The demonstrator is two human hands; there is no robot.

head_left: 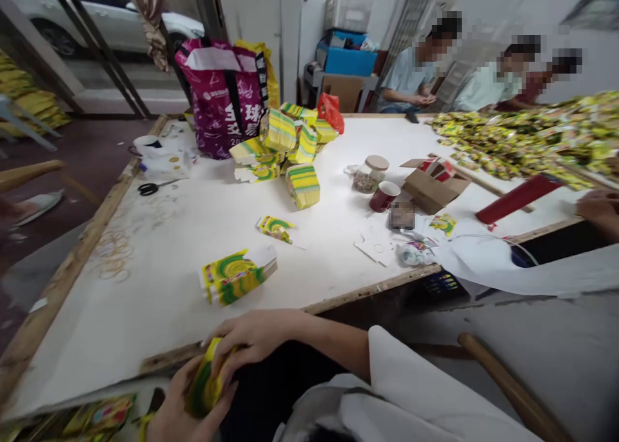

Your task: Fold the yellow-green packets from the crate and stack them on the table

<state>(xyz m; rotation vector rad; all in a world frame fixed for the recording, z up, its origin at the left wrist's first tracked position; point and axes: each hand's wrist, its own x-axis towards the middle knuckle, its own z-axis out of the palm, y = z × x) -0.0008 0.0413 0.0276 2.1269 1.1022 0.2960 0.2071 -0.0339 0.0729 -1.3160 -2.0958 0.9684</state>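
Both my hands are closed round a yellow and green carton (206, 381) at the near edge of the table. My left hand (186, 406) grips it from the left and below. My right hand (246, 345) holds its upper right side, fingers bent over it. Just beyond, another yellow and green carton (235, 277) lies on its side with white flaps open to the right. A smaller flat yellow-green piece (275, 228) lies farther off. Below left of my hands are several yellow packets (99, 419), partly cut off by the frame.
Bundled flat yellow cartons (280, 132) are heaped beside a purple bag (222, 100). Scissors (157, 187) and rubber bands (113, 255) lie at left. A jar (371, 174), red cup (384, 197) and cardboard box (435, 187) stand right. Packets (536, 135) are piled far right; people sit behind.
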